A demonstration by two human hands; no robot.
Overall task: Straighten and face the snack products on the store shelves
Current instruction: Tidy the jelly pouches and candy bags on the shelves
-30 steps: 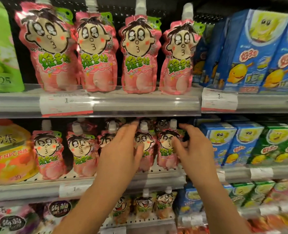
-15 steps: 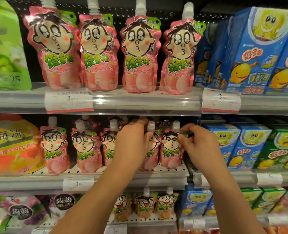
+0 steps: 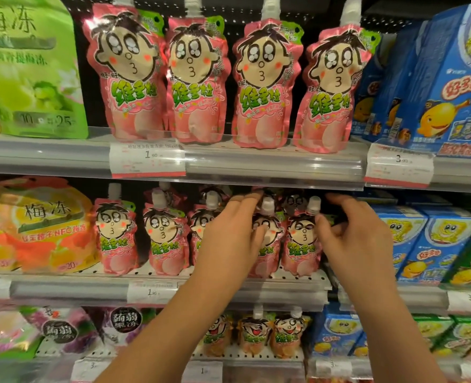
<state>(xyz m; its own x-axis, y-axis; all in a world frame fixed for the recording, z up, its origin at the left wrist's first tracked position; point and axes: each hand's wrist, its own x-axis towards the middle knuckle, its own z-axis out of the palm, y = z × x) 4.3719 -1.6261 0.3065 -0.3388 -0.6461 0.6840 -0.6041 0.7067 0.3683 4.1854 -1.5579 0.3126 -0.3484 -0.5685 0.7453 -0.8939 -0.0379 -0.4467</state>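
Shelving fills the whole view: grey metal shelves with clear price-strip rails (image 3: 273, 164) and white-and-red price tags (image 3: 147, 159), stacked in three tiers against a dark back panel. Above both hands stands a row of four large pink spouted pouches (image 3: 264, 87) with a cartoon face, upright and facing out. At hand level sits the row of smaller pink pouches (image 3: 162, 239) of the same design (a second rank shows behind them). The left hand (image 3: 228, 241) grips the fourth pouch (image 3: 266, 244) from the front, fingers curled over its top beside the white cap. The right hand (image 3: 358, 241) pinches the upper right edge of the fifth pouch (image 3: 302, 241), thumb on its face. Left of the left hand lie orange jelly bags (image 3: 43, 228); right of the right hand stand blue boxes (image 3: 425, 244). Below the forearms are orange-labelled pouches (image 3: 256, 335).

Compared with half a second ago, the left hand sits a little lower on its pouch, and both pouches stand straighter and closer together.
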